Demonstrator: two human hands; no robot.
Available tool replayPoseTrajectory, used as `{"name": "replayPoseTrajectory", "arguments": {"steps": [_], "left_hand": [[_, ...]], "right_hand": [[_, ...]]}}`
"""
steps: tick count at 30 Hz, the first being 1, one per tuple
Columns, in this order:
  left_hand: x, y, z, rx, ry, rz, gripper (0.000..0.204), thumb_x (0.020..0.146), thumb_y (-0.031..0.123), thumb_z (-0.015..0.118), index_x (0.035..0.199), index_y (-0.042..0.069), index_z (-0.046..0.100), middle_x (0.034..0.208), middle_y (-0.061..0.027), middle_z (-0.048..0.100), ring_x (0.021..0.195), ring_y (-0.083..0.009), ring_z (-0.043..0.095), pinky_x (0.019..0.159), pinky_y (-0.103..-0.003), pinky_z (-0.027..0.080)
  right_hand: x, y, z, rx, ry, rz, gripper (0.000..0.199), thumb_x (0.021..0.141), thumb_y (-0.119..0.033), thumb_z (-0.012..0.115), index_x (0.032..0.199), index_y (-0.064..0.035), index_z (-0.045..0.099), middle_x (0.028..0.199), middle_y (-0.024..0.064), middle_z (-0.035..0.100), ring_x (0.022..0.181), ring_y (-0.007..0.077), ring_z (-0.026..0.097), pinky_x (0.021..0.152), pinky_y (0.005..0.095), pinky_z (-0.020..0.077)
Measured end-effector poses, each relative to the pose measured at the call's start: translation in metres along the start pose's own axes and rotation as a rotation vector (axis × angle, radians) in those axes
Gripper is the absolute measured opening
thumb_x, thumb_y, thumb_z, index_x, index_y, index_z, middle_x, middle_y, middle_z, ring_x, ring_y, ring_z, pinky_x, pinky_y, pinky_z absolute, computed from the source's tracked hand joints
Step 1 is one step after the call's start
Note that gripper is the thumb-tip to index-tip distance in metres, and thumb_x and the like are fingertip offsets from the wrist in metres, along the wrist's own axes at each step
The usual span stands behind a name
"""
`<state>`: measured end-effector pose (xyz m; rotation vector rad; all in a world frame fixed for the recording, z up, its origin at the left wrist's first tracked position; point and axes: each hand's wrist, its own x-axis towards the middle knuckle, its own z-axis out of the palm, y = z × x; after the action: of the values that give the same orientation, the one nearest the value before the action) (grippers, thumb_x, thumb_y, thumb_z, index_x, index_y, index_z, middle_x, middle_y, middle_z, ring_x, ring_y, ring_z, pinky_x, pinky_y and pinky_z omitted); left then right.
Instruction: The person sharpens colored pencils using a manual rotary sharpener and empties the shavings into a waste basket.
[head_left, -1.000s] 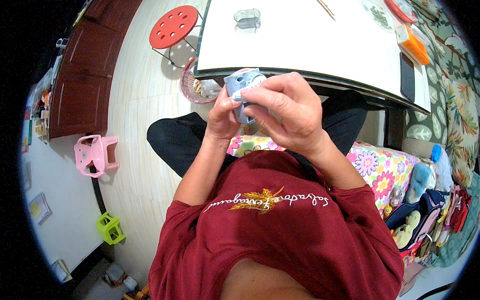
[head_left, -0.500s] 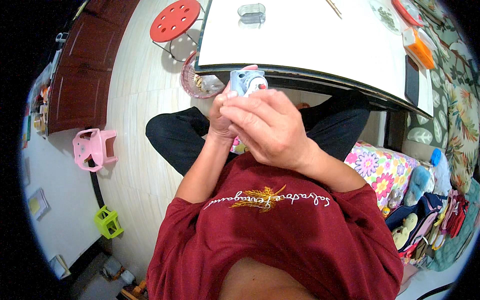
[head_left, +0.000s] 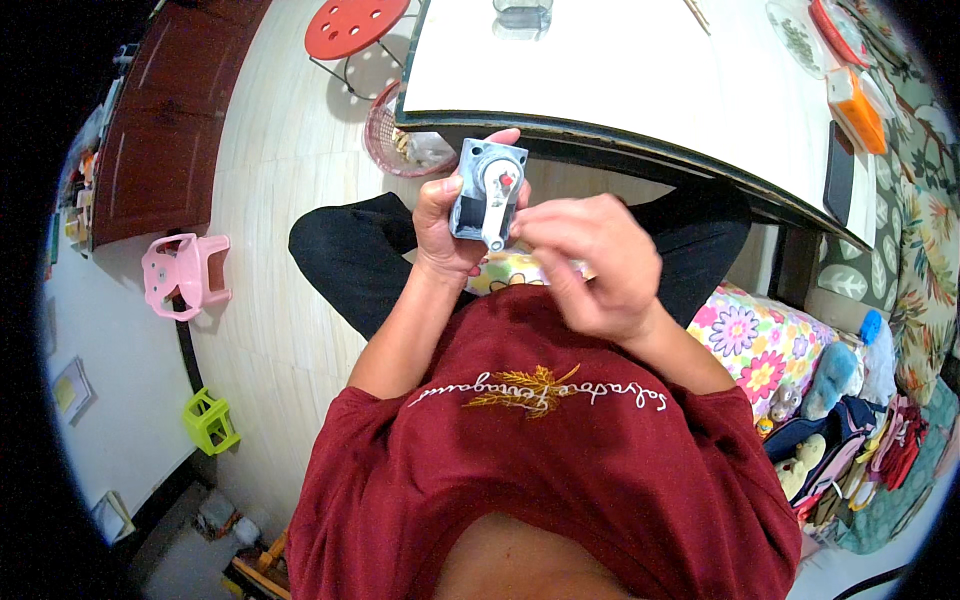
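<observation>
A small blue-grey box with a white crank arm, which looks like a hand-crank pencil sharpener (head_left: 465, 212), is up over my lap, just short of the table's near edge. My left hand (head_left: 440, 225) is wrapped round it, thumb on the near left side and fingers behind. The white crank (head_left: 498, 190), with a red mark on its hub, points down toward me. Close to the crank's lower end is my right hand (head_left: 595, 265), fingers bent and thumb spread away from them. Whether its fingertips touch the box's right edge I cannot tell.
Ahead stands a white-topped table (head_left: 620, 90) with a clear container (head_left: 522, 18), an orange pack (head_left: 856, 108) and a dark flat object (head_left: 838, 170). A pink basket (head_left: 385, 140) sits by its corner. Red (head_left: 355, 28), pink (head_left: 185, 275) and green stools (head_left: 208, 422) are leftward; clothes and toys (head_left: 830, 440) lie right.
My right hand has moved off the front of the sharpener, down and to the right, with its thumb spread. The crank now shows in full. My left hand keeps its hold.
</observation>
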<state>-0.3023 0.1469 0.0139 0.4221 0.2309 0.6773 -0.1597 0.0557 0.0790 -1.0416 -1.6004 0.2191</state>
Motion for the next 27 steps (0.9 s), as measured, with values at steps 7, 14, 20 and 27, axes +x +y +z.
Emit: {"name": "replayPoseTrajectory", "arguments": {"steps": [7,14,20,27], "left_hand": [[-0.008,0.001,-0.003,-0.046,-0.053,-0.041,0.080,0.077,0.046,0.055,0.136,-0.004,0.031,0.081,-0.0222,0.057,0.055,-0.0256,0.057,0.046,-0.030,0.049],[-0.017,-0.004,-0.012,-0.001,-0.005,-0.073,0.075,0.081,0.047,0.052,0.135,-0.002,0.033,0.082,-0.0204,0.059,0.058,-0.0235,0.059,0.048,-0.029,0.051],[-0.019,-0.007,-0.013,0.059,0.111,-0.072,0.080,0.079,0.050,0.051,0.135,-0.004,0.030,0.078,-0.0199,0.058,0.049,-0.0251,0.056,0.041,-0.029,0.046],[-0.020,-0.004,-0.022,-0.043,0.017,-0.091,0.070,0.082,0.043,0.051,0.133,-0.002,0.034,0.086,-0.0172,0.061,0.068,-0.0227,0.062,0.053,-0.033,0.053]], "right_hand": [[-0.006,0.012,-0.006,0.031,0.046,0.313,0.012,0.075,0.002,0.065,0.087,0.0004,0.064,0.076,0.0110,0.063,0.065,0.0202,0.061,0.057,0.0274,0.0477],[-0.019,0.023,0.012,0.043,-0.080,0.376,0.011,0.078,0.000,0.063,0.090,0.0001,0.063,0.080,0.0108,0.063,0.068,0.0199,0.062,0.058,0.0274,0.0482],[-0.024,0.032,0.018,0.016,-0.114,0.401,0.012,0.078,-0.002,0.064,0.090,-0.0013,0.063,0.080,0.0114,0.063,0.070,0.0238,0.063,0.059,0.0303,0.0501],[-0.024,0.035,0.023,0.020,-0.144,0.438,0.010,0.078,-0.004,0.064,0.088,-0.0015,0.063,0.080,0.0116,0.063,0.069,0.0241,0.063,0.059,0.0305,0.0500]]}}
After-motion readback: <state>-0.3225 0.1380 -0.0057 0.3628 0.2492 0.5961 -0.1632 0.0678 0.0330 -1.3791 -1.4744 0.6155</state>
